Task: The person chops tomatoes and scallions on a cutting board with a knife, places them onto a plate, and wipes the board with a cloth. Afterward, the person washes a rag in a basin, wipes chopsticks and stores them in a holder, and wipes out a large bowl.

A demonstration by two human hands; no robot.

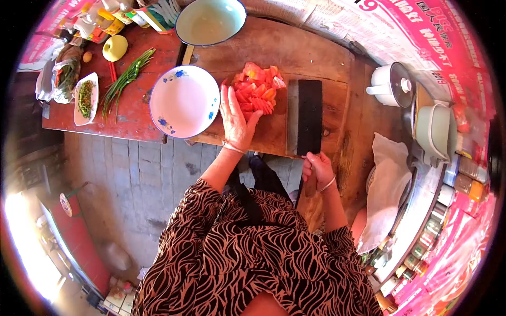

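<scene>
Chopped tomatoes [257, 89] lie in a heap on the wooden cutting board [274, 134]. My left hand [237, 124] rests against the heap's left side, fingers stretched out and thumb apart along its lower edge. In my right hand [319, 171] is the handle of a cleaver [310, 116], its broad dark blade lying over the board to the right of the tomatoes. Left of my left hand stands a white enamel bowl [184, 102] with blue flowers, with no food visible inside.
Behind the board stands a pale green basin [211, 23]. The red table [139, 118] holds green onions [126, 79], a yellow-green round fruit or vegetable [115, 48] and a white dish [79, 116] of chopped greens. A lidded white pot [391, 84] and a cloth [387, 195] are at right.
</scene>
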